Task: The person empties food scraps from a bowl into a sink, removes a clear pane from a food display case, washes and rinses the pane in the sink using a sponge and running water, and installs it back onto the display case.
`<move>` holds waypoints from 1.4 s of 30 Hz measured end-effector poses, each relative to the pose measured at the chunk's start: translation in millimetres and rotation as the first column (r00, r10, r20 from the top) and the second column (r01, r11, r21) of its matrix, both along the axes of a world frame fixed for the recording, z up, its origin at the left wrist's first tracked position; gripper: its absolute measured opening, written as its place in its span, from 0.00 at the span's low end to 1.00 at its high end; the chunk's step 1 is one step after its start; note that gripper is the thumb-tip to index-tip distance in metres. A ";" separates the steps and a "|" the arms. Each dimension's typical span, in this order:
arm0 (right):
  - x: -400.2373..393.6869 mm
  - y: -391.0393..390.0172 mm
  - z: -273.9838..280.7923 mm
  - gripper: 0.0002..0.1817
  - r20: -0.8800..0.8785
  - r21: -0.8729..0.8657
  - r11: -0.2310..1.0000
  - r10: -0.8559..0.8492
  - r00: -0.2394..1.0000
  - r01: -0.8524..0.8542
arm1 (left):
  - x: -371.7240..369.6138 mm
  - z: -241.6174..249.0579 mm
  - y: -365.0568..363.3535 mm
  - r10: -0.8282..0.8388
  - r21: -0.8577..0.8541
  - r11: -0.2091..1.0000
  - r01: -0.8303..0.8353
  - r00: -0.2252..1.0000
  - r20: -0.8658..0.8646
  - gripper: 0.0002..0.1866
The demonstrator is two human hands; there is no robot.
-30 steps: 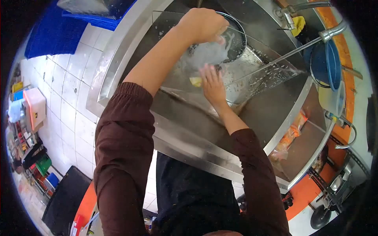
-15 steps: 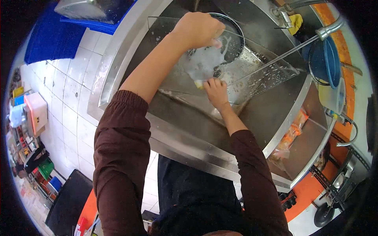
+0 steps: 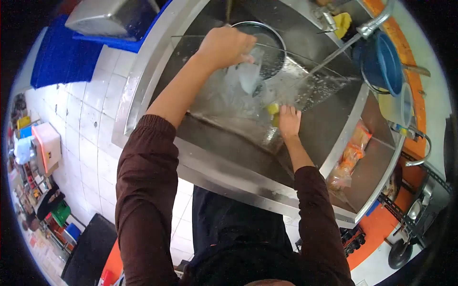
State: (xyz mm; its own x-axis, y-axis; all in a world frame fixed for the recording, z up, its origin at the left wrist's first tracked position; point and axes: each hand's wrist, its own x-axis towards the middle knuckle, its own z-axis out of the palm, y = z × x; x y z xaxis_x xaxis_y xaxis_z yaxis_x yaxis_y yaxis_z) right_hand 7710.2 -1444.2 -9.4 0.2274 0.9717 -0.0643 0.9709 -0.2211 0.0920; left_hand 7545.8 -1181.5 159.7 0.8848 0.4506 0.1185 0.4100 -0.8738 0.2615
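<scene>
My left hand (image 3: 225,47) is closed on the upper edge of a clear, see-through sheet (image 3: 210,93), tilted inside a steel sink (image 3: 224,145). White suds and water drops cover much of the sheet. My right hand (image 3: 289,123) is lower on its right part, with a yellow-green sponge (image 3: 273,109) held against the surface. My palm hides part of the sponge. Beyond the sheet is a round steel-rimmed basin (image 3: 282,42). Water runs from a metal spout (image 3: 334,55) down toward the suds.
A blue bucket (image 3: 389,64) and a clear plastic container (image 3: 404,107) stand right of the sink. Orange-filled packets (image 3: 352,155) lie in a side compartment. A yellow cloth (image 3: 342,24) is near the tap. At upper left, a steel container (image 3: 107,19) sits above blue material (image 3: 67,59).
My right hand and the sponge have moved right and slightly down across the sheet. My left hand keeps its hold, shifted slightly left and down. The suds have spread and moved.
</scene>
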 end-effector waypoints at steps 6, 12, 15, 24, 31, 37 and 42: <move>28.5 28.2 101.7 0.09 -0.694 0.455 0.692 -0.120 0.710 0.561 | 1.5 2.6 0.1 0.054 -0.039 0.998 -0.056 0.997 -0.056 0.19; 123.5 121.7 220.9 0.13 -0.892 0.314 0.811 0.076 0.445 0.493 | 9.9 0.6 12.1 0.051 -0.087 0.994 -0.063 0.990 -0.130 0.17; 190.3 198.0 189.7 0.14 -0.509 0.162 0.982 0.167 0.845 -0.097 | 11.9 -2.2 15.1 0.048 -0.121 0.991 -0.062 0.993 -0.112 0.18; 199.2 226.0 220.1 0.09 -0.541 -0.043 0.974 0.162 0.825 -0.220 | 9.6 7.3 7.0 0.083 -0.094 0.991 -0.099 0.983 -0.165 0.17; 84.2 130.7 244.2 0.21 -0.665 0.500 0.781 0.069 0.743 0.375 | 6.3 -0.4 11.7 0.023 -0.101 0.995 -0.027 0.999 -0.035 0.18; 3.4 111.0 76.3 0.09 -0.036 0.330 0.781 0.572 0.819 -0.531 | 7.0 -4.3 10.9 0.017 -0.062 0.998 -0.019 0.999 -0.031 0.18; -49.2 81.5 12.7 0.08 -0.074 0.365 0.671 0.712 0.698 -0.645 | 2.0 9.2 2.6 0.017 -0.054 0.998 -0.023 0.994 -0.108 0.18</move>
